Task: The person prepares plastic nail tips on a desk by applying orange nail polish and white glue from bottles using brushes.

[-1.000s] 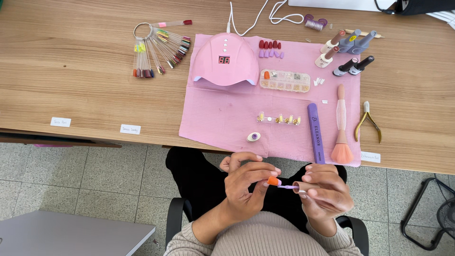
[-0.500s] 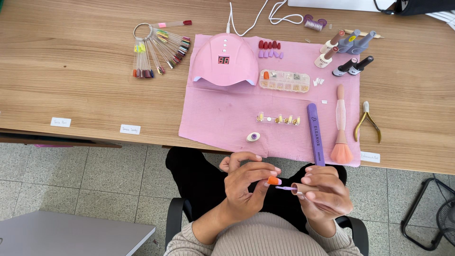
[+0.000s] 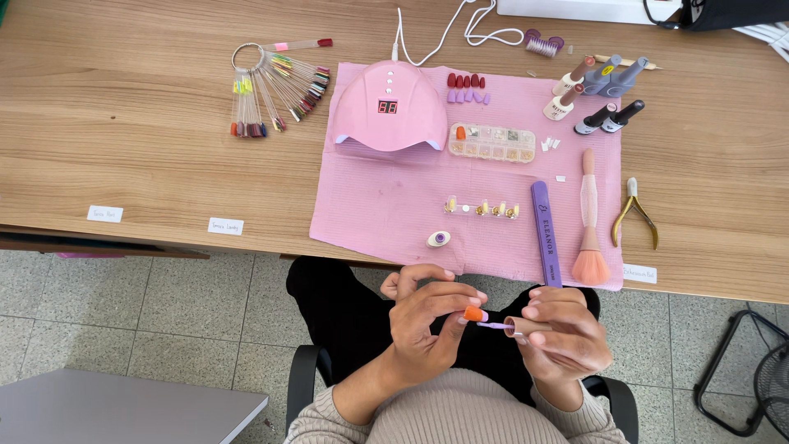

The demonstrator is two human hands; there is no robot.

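Setting: wood counter across the top half of the frame, pink mat on it, grey tile floor below.
Left hand: lower middle of the frame, over the lap, fingers pinching an orange nail tip by its edges.
Right hand: just beside it, fingers closed around a polish brush, purple bristles touching the tip.
How it'll handle: tip looks feather-light, thin plastic, slick, probably pops out if squeezed hard. I'd grip the sides, off the wet face.
Brush: light and stiff, hold the cap.
On the mat: pink lamp, nail file, dust brush, polish bottles upper right.
Off the mat: swatch ring upper left, nippers right.
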